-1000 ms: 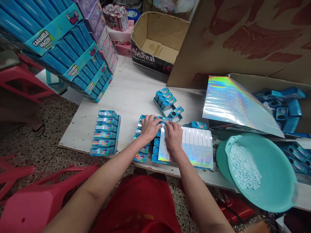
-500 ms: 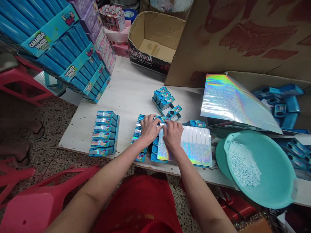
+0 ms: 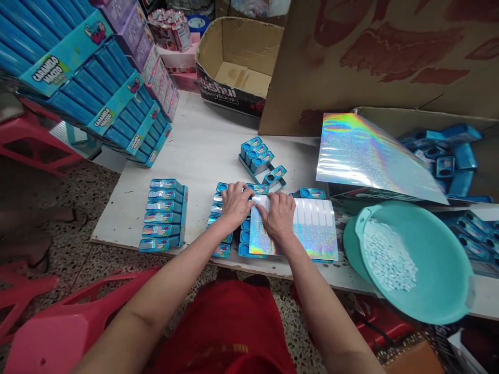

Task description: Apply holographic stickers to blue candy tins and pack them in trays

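Observation:
My left hand is closed, its thumb and fingertips pinching the shiny end of a holographic sticker at the upper left corner of a sticker sheet. On that corner lies my right hand, thumb and index finger gripping the sheet edge. White backing strips show along the sheet's upper half. Below the hands and sheet stand rows of blue candy boxes with round openings, partly hidden. Another row of blue boxes, bearing shiny stickers, stands to the left in a tray.
Beyond my hands sits a small tray of blue boxes. On the right are a turquoise tub holding white candies and another holographic sheet. Stacked display boxes stand at left; an open carton is behind.
The view has shifted slightly. My two thumbs are a little farther apart at the sheet's corner, and the grip looks otherwise the same.

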Tool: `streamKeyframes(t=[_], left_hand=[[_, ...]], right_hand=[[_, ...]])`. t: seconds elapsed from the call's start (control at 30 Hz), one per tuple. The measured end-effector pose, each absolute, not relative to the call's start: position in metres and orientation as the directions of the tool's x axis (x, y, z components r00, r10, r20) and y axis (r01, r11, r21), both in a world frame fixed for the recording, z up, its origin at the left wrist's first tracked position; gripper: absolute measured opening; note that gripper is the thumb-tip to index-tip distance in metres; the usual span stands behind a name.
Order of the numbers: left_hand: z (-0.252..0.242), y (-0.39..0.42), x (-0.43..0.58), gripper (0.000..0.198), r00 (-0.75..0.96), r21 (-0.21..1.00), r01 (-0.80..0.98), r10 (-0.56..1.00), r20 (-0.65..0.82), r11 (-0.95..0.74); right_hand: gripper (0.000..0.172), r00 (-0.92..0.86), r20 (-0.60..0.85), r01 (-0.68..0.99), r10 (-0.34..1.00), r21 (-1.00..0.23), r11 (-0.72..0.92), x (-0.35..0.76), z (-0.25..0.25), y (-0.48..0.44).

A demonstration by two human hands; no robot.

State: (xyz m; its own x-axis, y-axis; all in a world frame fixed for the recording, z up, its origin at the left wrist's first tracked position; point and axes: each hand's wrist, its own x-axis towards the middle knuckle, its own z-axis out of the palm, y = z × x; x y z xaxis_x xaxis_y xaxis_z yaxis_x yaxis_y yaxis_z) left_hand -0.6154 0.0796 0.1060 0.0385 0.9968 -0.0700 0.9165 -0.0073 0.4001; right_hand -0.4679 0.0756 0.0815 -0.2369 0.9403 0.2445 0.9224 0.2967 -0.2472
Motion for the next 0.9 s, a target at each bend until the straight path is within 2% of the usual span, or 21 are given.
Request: streamKeyframes(t=[0.1, 0.27, 0.33, 0.47, 0.57, 0.73, 0.9], left_hand=[[0.107, 0.080, -0.615, 0.020, 0.062, 0.393, 0.919, 0.997, -0.055, -0.035], [0.111, 0.082, -0.609, 0.029, 0.141, 0.354, 0.927, 0.990, -0.025, -0.123], [0.113, 0.084, -0.606, 0.029, 0.173, 0.327, 0.933, 0.984, -0.037, -0.152], [0.114, 0.086, -0.604, 0.022, 0.203, 0.286, 0.941, 0.978, -0.053, -0.180], [0.113, 0.087, -0.604, 0.023, 0.219, 0.267, 0.942, 0.975, -0.029, -0.203], [0.109, 0.088, -0.603, 0.021, 0.294, 0.250, 0.922, 0.955, 0.045, -0.295], [0.103, 0.080, -0.604, 0.024, 0.412, 0.192, 0.881, 0.900, 0.140, -0.433]], right_hand=[[0.044, -0.222, 0.196, 0.924, 0.955, -0.269, 0.270, -0.462, 0.084, 0.080], [0.019, -0.201, 0.113, 0.908, 0.973, -0.351, 0.229, -0.456, 0.087, 0.089], [0.015, -0.222, 0.078, 0.902, 0.972, -0.363, 0.235, -0.455, 0.088, 0.090], [0.018, -0.172, 0.020, 0.917, 0.985, -0.362, 0.168, -0.454, 0.088, 0.089], [0.017, -0.194, 0.007, 0.887, 0.981, -0.425, 0.179, -0.450, 0.088, 0.089], [0.016, -0.248, 0.086, 0.833, 0.965, -0.490, 0.258, -0.445, 0.093, 0.090], [0.017, -0.213, 0.048, 0.824, 0.976, -0.527, 0.206, -0.444, 0.091, 0.091]])
